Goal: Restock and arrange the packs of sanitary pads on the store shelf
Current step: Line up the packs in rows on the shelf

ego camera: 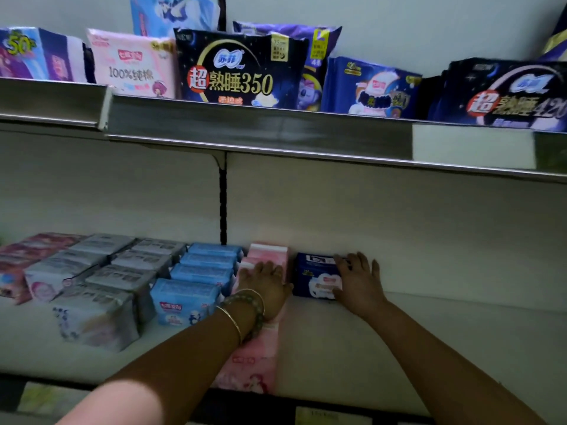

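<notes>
- The lower shelf (399, 348) is being viewed from close by through a head-worn camera, facing forward and slightly downward.
- The upper shelf (276, 127) is being taken in across the frame's top.

black slotted upright (223, 207) between white back panels (399, 228)

glossy plastic packs (188, 300), brushed metal shelf edge (245, 127)
</notes>
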`<state>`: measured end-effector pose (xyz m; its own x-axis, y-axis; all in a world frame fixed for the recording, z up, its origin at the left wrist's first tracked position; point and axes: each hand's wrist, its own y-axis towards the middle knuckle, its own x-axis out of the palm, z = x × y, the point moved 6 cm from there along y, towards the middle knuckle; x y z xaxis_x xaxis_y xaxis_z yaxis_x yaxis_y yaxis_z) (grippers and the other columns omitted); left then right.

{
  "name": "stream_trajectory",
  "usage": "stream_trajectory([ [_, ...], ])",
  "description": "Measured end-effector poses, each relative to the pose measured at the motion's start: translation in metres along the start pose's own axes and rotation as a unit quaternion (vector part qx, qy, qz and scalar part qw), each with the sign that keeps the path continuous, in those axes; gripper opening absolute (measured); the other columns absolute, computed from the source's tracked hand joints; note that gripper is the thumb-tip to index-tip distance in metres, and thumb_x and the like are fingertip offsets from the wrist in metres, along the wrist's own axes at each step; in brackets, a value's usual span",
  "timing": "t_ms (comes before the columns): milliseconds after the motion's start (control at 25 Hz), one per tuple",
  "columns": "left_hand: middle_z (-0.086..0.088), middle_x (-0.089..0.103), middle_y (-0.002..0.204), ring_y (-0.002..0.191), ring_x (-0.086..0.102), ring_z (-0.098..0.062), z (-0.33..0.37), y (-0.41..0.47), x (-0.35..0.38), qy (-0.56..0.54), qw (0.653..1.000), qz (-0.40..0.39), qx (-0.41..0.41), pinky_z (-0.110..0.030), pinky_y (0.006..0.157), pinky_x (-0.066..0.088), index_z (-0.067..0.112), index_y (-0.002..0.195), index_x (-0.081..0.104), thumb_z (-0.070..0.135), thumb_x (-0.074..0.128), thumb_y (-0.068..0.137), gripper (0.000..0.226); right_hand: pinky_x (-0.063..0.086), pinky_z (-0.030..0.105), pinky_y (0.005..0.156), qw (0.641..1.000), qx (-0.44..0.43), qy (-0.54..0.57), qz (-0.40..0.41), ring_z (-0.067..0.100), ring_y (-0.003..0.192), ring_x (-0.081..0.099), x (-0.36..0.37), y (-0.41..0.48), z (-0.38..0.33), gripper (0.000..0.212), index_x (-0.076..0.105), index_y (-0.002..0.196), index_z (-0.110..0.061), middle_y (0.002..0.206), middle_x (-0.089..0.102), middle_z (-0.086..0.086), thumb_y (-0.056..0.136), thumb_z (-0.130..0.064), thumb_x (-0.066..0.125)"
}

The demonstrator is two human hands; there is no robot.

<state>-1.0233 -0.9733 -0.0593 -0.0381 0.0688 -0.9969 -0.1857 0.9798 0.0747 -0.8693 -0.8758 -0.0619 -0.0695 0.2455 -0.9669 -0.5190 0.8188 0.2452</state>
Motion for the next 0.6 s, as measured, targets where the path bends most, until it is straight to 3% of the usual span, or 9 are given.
stream_trajectory([
  [120, -0.010, 0.035, 0.145, 0.132, 0.033, -0.027, -0.006, 0.000, -0.003, -0.017, 1.000, 0.011, -0.009, -0.044, 0.108, 0.027, 0.013, 0.138, 0.035, 0.046, 0.024, 0.097, 0.053, 0.002, 0.044, 0.115, 0.998, -0.009, 0.057, 0.025, 0.025, 0.144, 0.007, -0.022, -0.033, 0.010, 0.071, 0.015, 0.149, -0.019, 0.156, 0.012, 0.009, 0.092, -0.040, 0.051],
  [200, -0.014, 0.045, 0.137, 0.123, 0.044, -0.031, -0.004, -0.007, -0.016, -0.057, 0.995, 0.078, 0.000, -0.041, 0.104, 0.033, 0.009, 0.132, 0.044, 0.045, 0.026, 0.096, 0.054, 0.005, 0.038, 0.115, 0.993, -0.029, 0.097, 0.061, 0.023, 0.142, 0.012, -0.038, -0.062, 0.018, 0.065, 0.023, 0.147, -0.019, 0.154, 0.017, 0.010, 0.092, -0.036, 0.053],
  [320, -0.024, 0.064, 0.098, 0.088, 0.061, -0.039, 0.015, -0.028, -0.052, -0.091, 0.962, 0.252, 0.058, -0.044, 0.082, 0.050, -0.002, 0.101, 0.065, 0.040, 0.026, 0.085, 0.059, 0.010, 0.031, 0.113, 0.981, -0.057, 0.165, 0.085, 0.024, 0.140, 0.020, -0.043, -0.100, 0.034, 0.061, 0.029, 0.145, -0.017, 0.151, 0.022, 0.013, 0.091, -0.029, 0.056],
  [400, -0.022, 0.066, 0.083, 0.073, 0.064, -0.038, 0.035, -0.047, -0.061, -0.089, 0.954, 0.279, 0.069, -0.045, 0.070, 0.054, -0.002, 0.087, 0.067, 0.032, 0.033, 0.079, 0.049, 0.017, 0.027, 0.111, 0.967, -0.049, 0.236, 0.082, 0.024, 0.136, 0.027, -0.032, -0.121, 0.040, 0.058, 0.033, 0.143, -0.013, 0.148, 0.027, 0.014, 0.092, -0.027, 0.057],
  [600, -0.011, 0.066, 0.100, 0.087, 0.064, -0.028, 0.105, -0.123, -0.026, -0.106, 0.949, 0.263, 0.136, -0.037, 0.082, 0.049, 0.009, 0.098, 0.067, 0.031, 0.044, 0.077, 0.038, 0.035, 0.020, 0.097, 0.915, -0.029, 0.387, 0.113, 0.027, 0.115, 0.049, -0.011, -0.171, 0.028, 0.044, 0.047, 0.131, -0.003, 0.132, 0.043, 0.016, 0.089, -0.008, 0.059],
])
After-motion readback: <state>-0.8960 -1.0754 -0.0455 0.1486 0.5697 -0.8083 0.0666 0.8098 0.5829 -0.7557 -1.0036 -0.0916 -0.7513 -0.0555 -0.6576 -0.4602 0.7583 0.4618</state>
